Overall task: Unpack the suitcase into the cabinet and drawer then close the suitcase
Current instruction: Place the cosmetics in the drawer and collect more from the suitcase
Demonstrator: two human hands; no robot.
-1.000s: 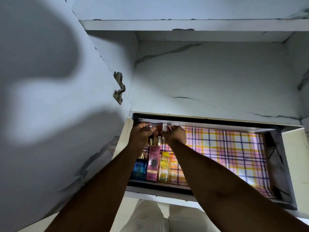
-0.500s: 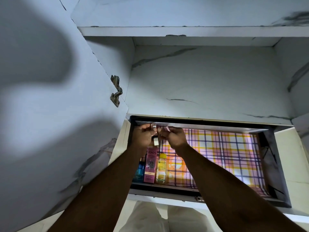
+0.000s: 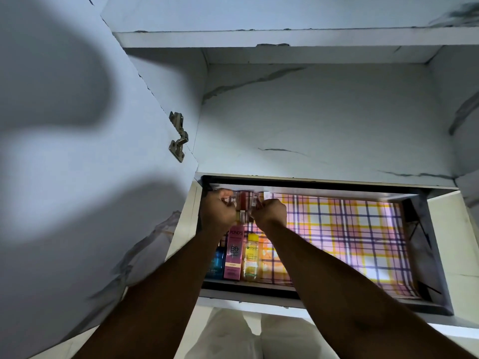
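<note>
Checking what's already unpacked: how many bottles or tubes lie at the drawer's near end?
3, side by side at the near left: blue bottle, pink tube, yellow bottle. The arms may hide more.

Person, seen from head camera. Both forearms bare to the frame edge, no sleeves visible. Left hand (image 3: 217, 212) and right hand (image 3: 269, 213): no rings, no watch or bands at the wrists. Legs (image 3: 261, 338) below in white or pale garment, loose, creased fabric.
</note>
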